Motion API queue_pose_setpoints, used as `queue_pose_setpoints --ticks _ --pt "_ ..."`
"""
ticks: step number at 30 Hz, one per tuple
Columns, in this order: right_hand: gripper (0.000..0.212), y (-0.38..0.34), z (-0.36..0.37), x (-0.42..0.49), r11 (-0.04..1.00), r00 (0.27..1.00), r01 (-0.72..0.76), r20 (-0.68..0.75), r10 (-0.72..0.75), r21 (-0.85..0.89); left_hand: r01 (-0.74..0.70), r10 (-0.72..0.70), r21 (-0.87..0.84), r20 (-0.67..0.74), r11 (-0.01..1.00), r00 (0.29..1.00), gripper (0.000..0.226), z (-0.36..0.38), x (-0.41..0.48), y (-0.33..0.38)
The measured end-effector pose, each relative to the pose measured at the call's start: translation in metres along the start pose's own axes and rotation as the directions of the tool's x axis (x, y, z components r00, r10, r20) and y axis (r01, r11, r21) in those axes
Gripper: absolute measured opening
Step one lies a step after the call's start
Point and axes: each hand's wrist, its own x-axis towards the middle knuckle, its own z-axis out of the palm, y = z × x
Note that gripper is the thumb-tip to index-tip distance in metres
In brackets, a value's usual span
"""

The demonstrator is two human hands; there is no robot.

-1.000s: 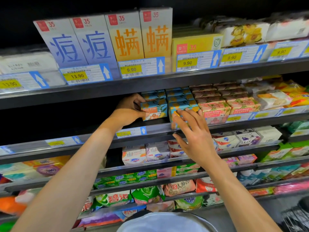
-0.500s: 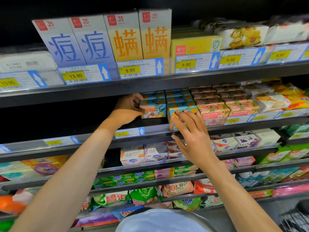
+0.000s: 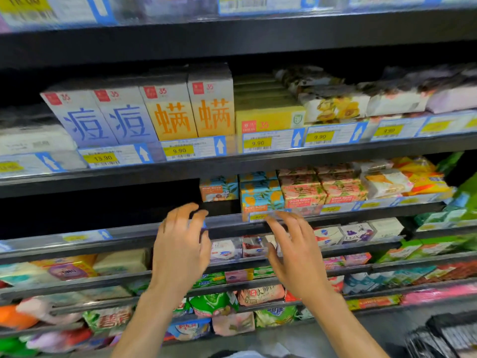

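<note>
Nothing is being gripped: left hand (image 3: 180,251) and right hand (image 3: 296,257) are hovering, fingers (image 3: 291,228) apart. Teal soap box (image 3: 260,197) is sitting at the shelf (image 3: 232,224) edge, just above the right fingertips, long axis seemingly along the edge. Right hand is being judged nearer.

Black shelf (image 3: 222,220) carries blue soap boxes (image 3: 260,195), then pink soap boxes (image 3: 302,192), then wrapped packs (image 3: 387,182) further right.

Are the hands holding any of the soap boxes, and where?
No, nothing is held. The left hand and the right hand are both open in front of the shelf, just below the goat soap boxes, gripping none.
</note>
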Motion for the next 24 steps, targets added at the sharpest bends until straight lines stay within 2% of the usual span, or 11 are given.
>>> queue_pose_setpoints --ticks 4,10,17,21,24 --pt "0.06 0.007 -0.006 -0.045 0.983 0.97 -0.144 0.179 0.163 -0.117 0.085 -0.089 0.029 0.205 0.996 0.975 0.054 0.012 -0.059 0.02" --pt "0.064 0.001 -0.016 -0.132 0.932 0.877 -0.296 0.327 0.351 -0.207 0.031 -0.028 -0.001 0.369 1.0 0.929 0.055 0.031 -0.133 0.038" --pt "0.066 -0.025 -0.049 -0.222 0.816 0.776 -0.499 0.27 0.571 -0.292 -0.054 0.078 -0.061 0.518 0.997 0.852 0.061 0.042 -0.172 0.055" --pt "0.062 -0.038 -0.08 -0.277 0.722 0.699 -0.599 0.214 0.682 -0.346 -0.216 0.266 -0.158 0.487 0.964 0.832 0.06 0.041 -0.181 0.076" --pt "0.061 -0.049 -0.106 -0.316 0.63 0.622 -0.659 0.173 0.764 -0.411 -0.295 0.378 -0.241 0.485 0.925 0.789 0.06 0.041 -0.189 0.102"
